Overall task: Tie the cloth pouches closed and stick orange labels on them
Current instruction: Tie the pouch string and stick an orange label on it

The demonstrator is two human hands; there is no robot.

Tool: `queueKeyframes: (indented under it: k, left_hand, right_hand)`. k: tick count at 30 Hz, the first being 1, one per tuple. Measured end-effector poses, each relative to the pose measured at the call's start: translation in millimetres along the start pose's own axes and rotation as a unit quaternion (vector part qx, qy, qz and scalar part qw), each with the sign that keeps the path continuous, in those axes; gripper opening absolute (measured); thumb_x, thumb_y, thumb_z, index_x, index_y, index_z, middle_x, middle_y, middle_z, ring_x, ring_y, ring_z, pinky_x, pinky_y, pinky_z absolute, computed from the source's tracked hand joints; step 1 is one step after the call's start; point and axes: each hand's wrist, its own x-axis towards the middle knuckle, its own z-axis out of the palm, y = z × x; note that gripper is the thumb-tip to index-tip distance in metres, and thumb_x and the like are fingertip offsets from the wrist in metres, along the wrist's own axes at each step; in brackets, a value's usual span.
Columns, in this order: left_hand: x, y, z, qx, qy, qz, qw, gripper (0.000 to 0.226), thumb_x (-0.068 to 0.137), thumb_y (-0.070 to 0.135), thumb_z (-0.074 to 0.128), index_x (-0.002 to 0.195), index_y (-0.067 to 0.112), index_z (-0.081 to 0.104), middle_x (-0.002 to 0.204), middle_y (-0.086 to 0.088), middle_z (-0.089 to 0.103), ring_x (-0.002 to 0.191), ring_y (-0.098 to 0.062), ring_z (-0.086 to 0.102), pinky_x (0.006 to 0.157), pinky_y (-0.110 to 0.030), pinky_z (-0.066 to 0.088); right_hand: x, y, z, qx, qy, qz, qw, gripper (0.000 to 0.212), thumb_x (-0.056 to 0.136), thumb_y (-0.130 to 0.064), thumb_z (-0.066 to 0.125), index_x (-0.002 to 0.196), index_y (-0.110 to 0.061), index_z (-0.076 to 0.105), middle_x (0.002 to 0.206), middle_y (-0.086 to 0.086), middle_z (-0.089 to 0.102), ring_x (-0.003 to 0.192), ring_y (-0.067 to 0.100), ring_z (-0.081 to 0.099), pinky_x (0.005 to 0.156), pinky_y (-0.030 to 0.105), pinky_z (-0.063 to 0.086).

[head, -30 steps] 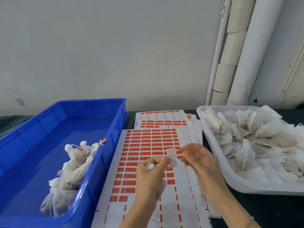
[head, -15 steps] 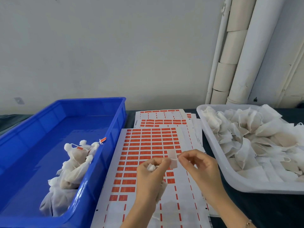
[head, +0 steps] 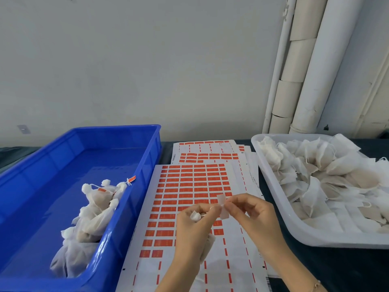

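Fingers (head: 233, 202) closed in pinches: left hand (head: 192, 226) on pouch (head: 195, 216) neck, right hand (head: 252, 216) on label (head: 222, 206), upright, just right of pouch.

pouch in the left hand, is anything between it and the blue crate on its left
Nothing visible does. The left hand grips the pouch above the label sheet; only sheet lies between it and the blue crate's side wall. Just inside that wall lie tied pouches. The right hand pinches a label.
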Motion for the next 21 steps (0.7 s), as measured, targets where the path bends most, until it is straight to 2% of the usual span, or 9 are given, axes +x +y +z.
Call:
queueKeyframes:
  k: [5, 9, 12, 16, 19, 21]
  left_hand:
    - [-0.4, -0.1, 0.1, -0.015, -0.005, -0.013, 1.0, 0.006, 0.078, 0.017, 0.076, 0.075, 0.013, 0.074, 0.057, 0.001, 0.062, 0.057, -0.014, 0.05, 0.058, -0.024, 0.044]
    - [-1.6, 1.0, 0.3, -0.022, -0.002, -0.008, 1.0, 0.008, 0.078, 0.017, 0.076, 0.07, 0.017, 0.073, 0.057, 0.0, 0.063, 0.056, -0.014, 0.05, 0.057, -0.023, 0.044]
    - [-1.3, 2.1, -0.7, -0.023, 0.013, -0.003, 1.0, 0.015, 0.078, 0.018, 0.076, 0.064, 0.021, 0.072, 0.057, 0.003, 0.064, 0.056, -0.014, 0.052, 0.055, -0.022, 0.045]
    - [-0.5, 4.7, -3.1, -0.02, 0.015, 0.004, 1.0, 0.012, 0.077, 0.017, 0.076, 0.066, 0.019, 0.072, 0.061, 0.004, 0.066, 0.059, -0.015, 0.054, 0.056, -0.021, 0.046]
    - [-1.3, 6.0, -4.0, 0.008, 0.011, 0.026, 1.0, 0.01, 0.077, 0.018, 0.076, 0.069, 0.019, 0.071, 0.061, 0.009, 0.067, 0.06, -0.013, 0.06, 0.059, -0.017, 0.049]
    - [-3.0, 5.9, -3.8, 0.034, 0.008, 0.046, 0.998, 0.009, 0.077, 0.019, 0.076, 0.07, 0.02, 0.071, 0.065, 0.01, 0.069, 0.067, -0.014, 0.064, 0.059, -0.016, 0.05]
  right_hand:
    - [2.3, 0.5, -2.9, 0.083, -0.008, 0.071, 0.994, 0.009, 0.077, -0.018, 0.076, 0.084, -0.021, 0.071, 0.085, -0.008, 0.073, 0.086, 0.008, 0.069, 0.064, 0.01, 0.051]
    - [4.3, 0.9, -3.5, 0.15, -0.024, 0.126, 0.98, 0.012, 0.08, -0.011, 0.072, 0.092, -0.01, 0.068, 0.093, 0.0, 0.074, 0.092, 0.017, 0.069, 0.076, 0.024, 0.054]
    - [4.7, -1.4, -4.5, 0.197, -0.039, 0.158, 0.967, 0.013, 0.083, -0.005, 0.068, 0.096, -0.004, 0.066, 0.099, 0.004, 0.073, 0.095, 0.021, 0.069, 0.079, 0.027, 0.056]
    - [5.6, -3.2, -3.9, 0.08, -0.001, 0.137, 0.987, 0.011, 0.086, -0.007, 0.067, 0.095, -0.013, 0.067, 0.09, -0.002, 0.074, 0.082, 0.017, 0.071, 0.072, 0.022, 0.055]
    - [7.3, -6.9, -5.1, 0.076, 0.001, 0.116, 0.99, 0.015, 0.09, -0.01, 0.063, 0.099, -0.021, 0.067, 0.092, -0.007, 0.074, 0.084, 0.016, 0.071, 0.076, 0.025, 0.056]
    - [5.6, -9.8, -5.1, 0.052, -0.015, 0.09, 0.994, 0.013, 0.084, -0.021, 0.07, 0.096, -0.026, 0.07, 0.092, -0.015, 0.073, 0.085, 0.008, 0.07, 0.071, 0.017, 0.056]
